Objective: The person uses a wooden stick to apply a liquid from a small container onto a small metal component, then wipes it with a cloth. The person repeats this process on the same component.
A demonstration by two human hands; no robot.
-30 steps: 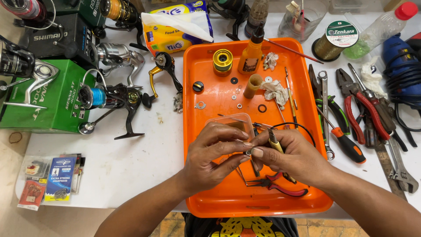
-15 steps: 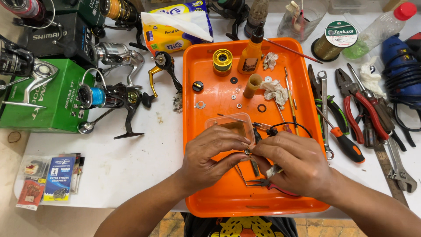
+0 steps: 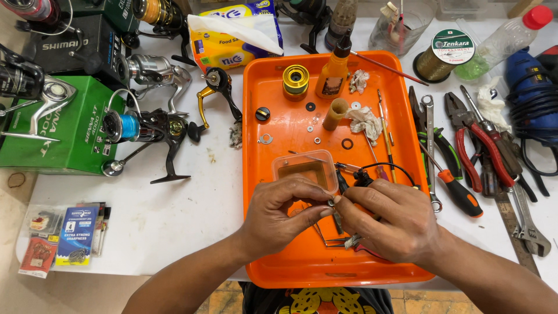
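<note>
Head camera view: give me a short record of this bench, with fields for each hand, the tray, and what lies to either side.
left hand: left hand pinches a small metal part at its fingertips
right hand: right hand meets the same part, fingertips touching it
tray: orange tray under both hands; holds a clear plastic box, gold spool, orange oil bottle, washers, crumpled rag
left of tray: fishing reel with blue line, green box, hook packets
right of tray: red-handled pliers, orange-handled screwdriver, wrench
</note>
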